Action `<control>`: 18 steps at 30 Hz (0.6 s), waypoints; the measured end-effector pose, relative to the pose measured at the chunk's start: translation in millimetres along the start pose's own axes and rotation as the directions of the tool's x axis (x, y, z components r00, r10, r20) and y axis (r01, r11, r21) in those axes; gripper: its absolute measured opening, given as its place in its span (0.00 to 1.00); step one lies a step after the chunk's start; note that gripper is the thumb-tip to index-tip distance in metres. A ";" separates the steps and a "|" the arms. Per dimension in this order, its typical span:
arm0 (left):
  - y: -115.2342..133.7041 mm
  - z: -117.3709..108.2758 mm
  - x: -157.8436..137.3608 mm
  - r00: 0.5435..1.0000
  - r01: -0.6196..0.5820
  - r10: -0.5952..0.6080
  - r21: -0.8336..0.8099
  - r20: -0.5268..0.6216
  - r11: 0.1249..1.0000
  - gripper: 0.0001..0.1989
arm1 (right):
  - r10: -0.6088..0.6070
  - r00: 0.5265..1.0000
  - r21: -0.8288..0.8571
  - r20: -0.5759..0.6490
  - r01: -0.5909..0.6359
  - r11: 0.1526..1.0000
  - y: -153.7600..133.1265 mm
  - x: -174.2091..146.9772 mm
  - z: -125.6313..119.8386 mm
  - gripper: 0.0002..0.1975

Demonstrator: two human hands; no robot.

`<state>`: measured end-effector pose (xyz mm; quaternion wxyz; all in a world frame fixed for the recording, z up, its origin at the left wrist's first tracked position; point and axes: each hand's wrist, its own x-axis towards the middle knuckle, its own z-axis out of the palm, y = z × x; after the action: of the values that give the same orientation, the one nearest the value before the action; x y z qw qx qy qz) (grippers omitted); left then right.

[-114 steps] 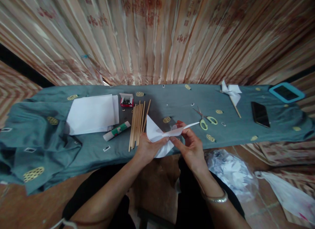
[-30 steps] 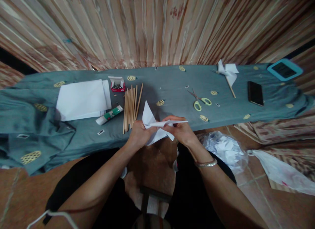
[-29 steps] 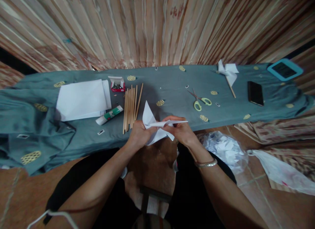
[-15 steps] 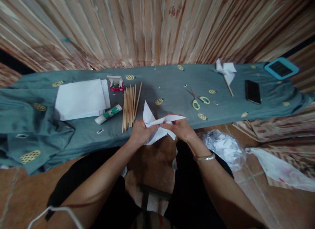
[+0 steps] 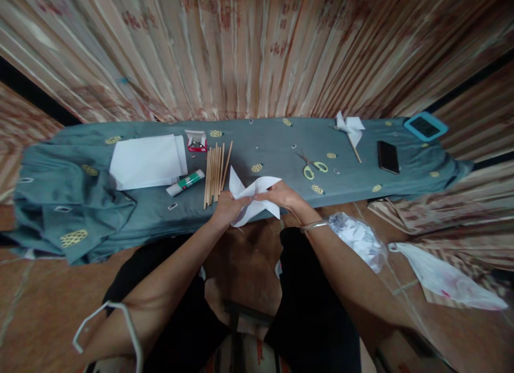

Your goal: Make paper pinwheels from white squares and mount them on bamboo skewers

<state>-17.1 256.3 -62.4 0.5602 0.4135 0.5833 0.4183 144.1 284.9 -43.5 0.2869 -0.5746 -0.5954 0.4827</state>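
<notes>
A white paper pinwheel [image 5: 246, 212], its blades spread, is held between both hands over the front edge of the table. My left hand [image 5: 228, 208] pinches it from the left, thumb near the centre. From the right, my right hand [image 5: 284, 195] grips it, also with the thumb by the middle. The fingers behind the paper are hidden. Just beyond my left hand lie several wooden sticks [image 5: 216, 169]. Green-handled scissors [image 5: 311, 165] rest farther back to the right. A pinwheel on a stick [image 5: 352, 131] lies at the back right.
On the left are stacked white paper [image 5: 144, 161], a glue stick [image 5: 185, 183] and a red box of small metal pieces [image 5: 196, 143]. A black phone [image 5: 388, 157] and a blue-framed device [image 5: 425, 126] lie right. A bag of paper scraps [image 5: 357, 239] stands on the floor.
The head view has shifted, so the table appears slightly left at its right end. Both hands still hold the paper pinwheel, whose right blade now looks more curled over.
</notes>
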 end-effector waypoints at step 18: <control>-4.6 0.8 1.1 1.000 -0.022 0.022 -0.019 -0.015 1.000 0.10 | 0.117 0.992 0.098 0.041 -0.121 0.988 -1.1 -5.9 1.6 0.05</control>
<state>-16.4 256.0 -67.1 0.5552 0.4113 0.5787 0.4332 143.2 279.0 -41.8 0.2756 -0.5853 -0.5400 0.5384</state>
